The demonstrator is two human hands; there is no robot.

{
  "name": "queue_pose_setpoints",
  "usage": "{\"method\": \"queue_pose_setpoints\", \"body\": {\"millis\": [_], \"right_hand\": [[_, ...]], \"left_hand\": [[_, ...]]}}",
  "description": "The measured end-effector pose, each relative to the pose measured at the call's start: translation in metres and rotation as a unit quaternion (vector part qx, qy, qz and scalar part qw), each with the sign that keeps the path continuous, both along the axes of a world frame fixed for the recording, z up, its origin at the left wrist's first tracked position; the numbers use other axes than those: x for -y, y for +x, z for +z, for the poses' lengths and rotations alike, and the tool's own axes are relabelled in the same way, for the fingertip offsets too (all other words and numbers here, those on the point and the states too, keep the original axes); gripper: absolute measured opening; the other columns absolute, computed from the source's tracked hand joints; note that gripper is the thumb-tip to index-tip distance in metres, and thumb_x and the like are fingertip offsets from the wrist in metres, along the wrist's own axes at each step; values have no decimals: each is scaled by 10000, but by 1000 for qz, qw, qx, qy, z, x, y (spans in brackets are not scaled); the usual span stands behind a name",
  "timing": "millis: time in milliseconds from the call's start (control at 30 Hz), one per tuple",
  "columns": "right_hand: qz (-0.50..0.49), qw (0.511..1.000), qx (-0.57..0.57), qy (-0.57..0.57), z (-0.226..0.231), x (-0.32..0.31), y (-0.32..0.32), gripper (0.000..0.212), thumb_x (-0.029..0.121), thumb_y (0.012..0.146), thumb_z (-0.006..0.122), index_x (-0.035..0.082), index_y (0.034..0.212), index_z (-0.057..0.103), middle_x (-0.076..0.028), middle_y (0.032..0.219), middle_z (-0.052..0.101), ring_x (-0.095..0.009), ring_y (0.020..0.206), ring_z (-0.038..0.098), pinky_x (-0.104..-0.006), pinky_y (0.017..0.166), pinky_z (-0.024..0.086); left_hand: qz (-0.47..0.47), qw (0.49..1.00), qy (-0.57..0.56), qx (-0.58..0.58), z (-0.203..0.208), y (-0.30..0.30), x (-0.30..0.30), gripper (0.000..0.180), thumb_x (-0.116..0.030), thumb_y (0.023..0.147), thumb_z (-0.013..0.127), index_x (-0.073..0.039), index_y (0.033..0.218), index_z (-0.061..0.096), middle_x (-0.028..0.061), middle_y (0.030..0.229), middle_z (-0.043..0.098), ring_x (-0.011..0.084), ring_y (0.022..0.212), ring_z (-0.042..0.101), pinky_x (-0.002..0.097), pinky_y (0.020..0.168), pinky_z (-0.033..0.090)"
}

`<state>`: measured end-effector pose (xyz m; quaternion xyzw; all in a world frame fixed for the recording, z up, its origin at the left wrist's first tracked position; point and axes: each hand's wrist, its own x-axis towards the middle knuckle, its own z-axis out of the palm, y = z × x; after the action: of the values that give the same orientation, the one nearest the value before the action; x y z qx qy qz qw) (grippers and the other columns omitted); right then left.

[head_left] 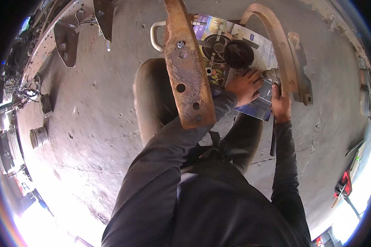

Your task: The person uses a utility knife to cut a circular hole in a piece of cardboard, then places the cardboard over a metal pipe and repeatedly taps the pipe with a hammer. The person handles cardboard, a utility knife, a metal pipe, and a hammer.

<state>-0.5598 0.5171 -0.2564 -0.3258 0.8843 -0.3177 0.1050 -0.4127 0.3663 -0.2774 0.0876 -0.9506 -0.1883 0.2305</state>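
Note:
My left hand (245, 87) is bent over a printed paper sheet (251, 109), its fingers curled down. Whatever those fingers hold is hidden beneath them. Close on its right, my right hand (281, 106) is wrapped round the dark handle of a hammer (273, 144). The hammer's metal head (271, 74) sits just beyond my left fingertips, beside a curved metal band (272, 24). A dark round cup-like part (238, 54) lies on the papers past my left hand. Over my left forearm hangs a rusty metal bar (189, 82) with several holes and a bolt.
A metal bracket (299, 61) stands right of the band. A pale curved tube (154, 37) pokes out behind the rusty bar. At far left are a vehicle frame rail (41, 53) and a short metal cylinder (38, 137) on the concrete floor (90, 103). A red tool (344, 184) lies far right.

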Motion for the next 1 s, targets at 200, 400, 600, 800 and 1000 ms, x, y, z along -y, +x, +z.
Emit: {"method": "queue_pose_setpoints", "body": {"millis": [200, 400, 600, 800, 1000], "right_hand": [[-94, 974, 205, 15, 34, -2, 2, 287, 338, 1074, 614, 67, 1152, 669, -74, 783, 596, -202, 628, 577, -351, 536, 443], [32, 996, -62, -49, -34, -26, -27, 345, 415, 1097, 579, 95, 988, 646, 23, 656, 525, -77, 492, 509, -271, 421, 380], [25, 994, -55, -94, -8, -18, -26, 357, 457, 1076, 609, 114, 991, 661, 24, 688, 566, -72, 525, 531, -284, 448, 410], [-67, 973, 209, 68, 10, 4, -21, 328, 380, 1067, 625, 83, 1200, 669, -21, 832, 623, -109, 602, 583, -318, 550, 503], [-23, 999, -7, -26, -92, -41, -87, 392, 538, 1068, 589, 151, 1087, 651, 46, 698, 517, -70, 505, 480, -287, 420, 361]], "left_hand": [[-20, 1000, 18, -6, -6, 1, 3, 539, -284, 873, 760, -67, 1349, 628, 138, 1457, 525, 351, 1399, 494, 486, 1124, 486], [-20, 999, 34, 14, -2, 0, 3, 529, -274, 873, 757, -65, 1344, 637, 130, 1429, 545, 344, 1398, 501, 467, 1116, 499], [-12, 999, 40, -26, -4, 1, 4, 500, -267, 878, 745, -66, 1326, 648, 126, 1411, 552, 342, 1389, 510, 467, 1081, 527], [-11, 999, 36, 6, -8, 3, 5, 482, -283, 892, 732, -71, 1318, 659, 114, 1402, 556, 335, 1385, 513, 479, 1092, 515], [-19, 999, 33, 17, 3, -3, 1, 484, -304, 903, 720, -79, 1327, 664, 107, 1415, 556, 331, 1392, 501, 482, 1100, 505]]}}
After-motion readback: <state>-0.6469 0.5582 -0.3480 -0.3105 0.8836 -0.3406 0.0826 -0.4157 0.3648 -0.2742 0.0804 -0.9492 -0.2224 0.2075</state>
